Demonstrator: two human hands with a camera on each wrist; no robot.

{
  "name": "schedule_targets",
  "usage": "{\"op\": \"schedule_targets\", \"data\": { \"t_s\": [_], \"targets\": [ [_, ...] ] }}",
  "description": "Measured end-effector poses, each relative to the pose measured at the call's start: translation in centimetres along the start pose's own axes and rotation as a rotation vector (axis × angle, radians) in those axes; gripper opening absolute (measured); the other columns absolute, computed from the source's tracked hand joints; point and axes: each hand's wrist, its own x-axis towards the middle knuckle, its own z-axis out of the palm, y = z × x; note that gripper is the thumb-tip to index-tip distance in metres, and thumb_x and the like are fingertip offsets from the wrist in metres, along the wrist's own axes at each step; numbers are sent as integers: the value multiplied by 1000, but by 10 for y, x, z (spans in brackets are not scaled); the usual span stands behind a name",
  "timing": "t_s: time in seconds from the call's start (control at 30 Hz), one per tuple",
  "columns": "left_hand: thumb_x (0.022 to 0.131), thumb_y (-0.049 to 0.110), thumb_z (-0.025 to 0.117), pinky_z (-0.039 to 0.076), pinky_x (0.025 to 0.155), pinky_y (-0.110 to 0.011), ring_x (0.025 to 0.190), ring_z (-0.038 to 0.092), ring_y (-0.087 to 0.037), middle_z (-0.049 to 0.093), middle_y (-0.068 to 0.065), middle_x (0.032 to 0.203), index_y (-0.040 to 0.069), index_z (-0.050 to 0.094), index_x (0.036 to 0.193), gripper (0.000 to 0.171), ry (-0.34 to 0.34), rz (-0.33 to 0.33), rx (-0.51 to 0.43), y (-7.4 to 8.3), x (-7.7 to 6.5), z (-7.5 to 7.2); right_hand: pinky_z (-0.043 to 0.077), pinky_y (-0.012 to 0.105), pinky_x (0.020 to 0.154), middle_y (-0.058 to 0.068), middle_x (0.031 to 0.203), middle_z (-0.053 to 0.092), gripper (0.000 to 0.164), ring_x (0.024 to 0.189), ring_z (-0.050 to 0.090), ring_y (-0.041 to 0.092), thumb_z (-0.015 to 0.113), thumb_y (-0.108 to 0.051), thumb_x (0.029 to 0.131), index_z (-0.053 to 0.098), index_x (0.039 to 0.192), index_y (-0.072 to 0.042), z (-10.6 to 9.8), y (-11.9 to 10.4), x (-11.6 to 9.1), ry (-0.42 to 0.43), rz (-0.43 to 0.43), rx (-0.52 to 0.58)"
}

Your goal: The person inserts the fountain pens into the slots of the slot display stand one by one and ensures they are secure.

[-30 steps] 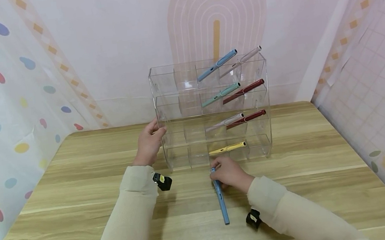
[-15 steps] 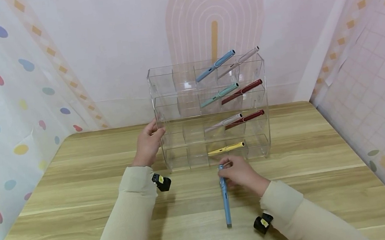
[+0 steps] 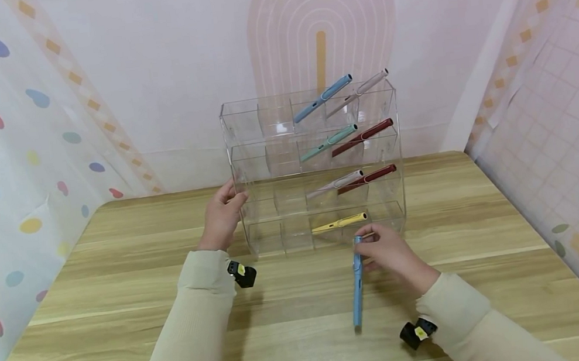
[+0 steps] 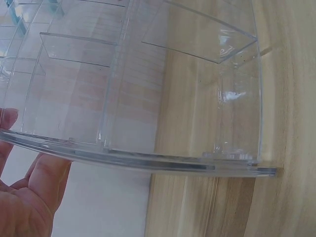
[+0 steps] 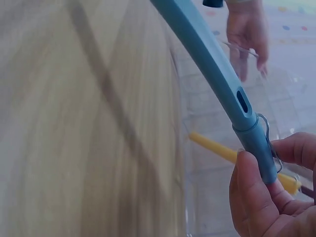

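Observation:
My right hand (image 3: 389, 252) pinches a light blue pen (image 3: 358, 288) by its capped, clip end, in front of the rack's lower right part. The pen's other end points down toward the table's near side. In the right wrist view, thumb and fingers (image 5: 252, 197) close on the pen's cap beside the wire clip. My left hand (image 3: 221, 217) grips the left side panel of a clear acrylic pen rack (image 3: 264, 239). From the left wrist view, the thumb and fingers lie on either side of that panel (image 4: 163, 164); some fingers are cut off by the frame.
Several pens lean in the rack's right-hand compartments: blue (image 3: 323, 99), pale pink (image 3: 358, 92), mint green (image 3: 329, 143), dark red (image 3: 363, 137), and a yellow pen (image 3: 340, 223) in the lowest row. The wooden table (image 3: 122, 304) ends at patterned cloth (image 3: 178, 80) behind and at the sides.
My right hand has moved to the right with the blue pen, whose lower end now swings slightly left. The left hand keeps its hold on the rack.

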Motion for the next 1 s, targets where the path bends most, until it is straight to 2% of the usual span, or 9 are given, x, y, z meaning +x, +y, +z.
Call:
{"op": "schedule_targets", "data": {
  "t_s": [0.17, 0.4, 0.57, 0.77, 1.0],
  "targets": [
    [98, 12, 50, 47, 89, -37, 94, 47, -14, 48, -5, 111, 19, 37, 150, 54, -1, 6, -4, 0, 0, 0, 57, 39, 68, 10, 95, 54, 36, 75, 60, 15, 57, -2, 86, 49, 119, 10, -13, -3, -1, 37, 7, 68],
    [98, 12, 50, 46, 94, -42, 99, 48, -16, 48, -6, 113, 19, 37, 150, 54, -3, 0, -16, 1, 0, 0, 57, 37, 71, 8, 96, 56, 33, 77, 60, 12, 57, -5, 89, 48, 119, 7, -32, -9, -3, 106, -11, 67],
    [98, 14, 51, 47, 90, -36, 94, 47, -13, 48, -4, 112, 20, 36, 150, 54, -5, 0, -4, 0, 0, -1, 56, 28, 68, 4, 95, 54, 31, 75, 59, 8, 57, -5, 92, 46, 118, 6, -45, -15, -4, 161, -35, 98],
    [98, 15, 50, 46, 90, -36, 97, 48, -15, 48, -6, 113, 21, 36, 150, 54, -9, 11, -4, 0, 0, -1, 56, 27, 68, 1, 92, 53, 25, 75, 60, 5, 56, -2, 92, 45, 114, 2, -59, -23, -7, 227, -68, 208],
    [98, 15, 50, 47, 85, -30, 102, 50, -14, 48, -5, 114, 20, 34, 151, 55, -8, 5, 4, 0, -2, -1, 56, 24, 66, -3, 89, 54, 18, 74, 62, 4, 57, -3, 92, 47, 106, -7, -68, -28, -9, 364, -88, 266]
  ]
}}
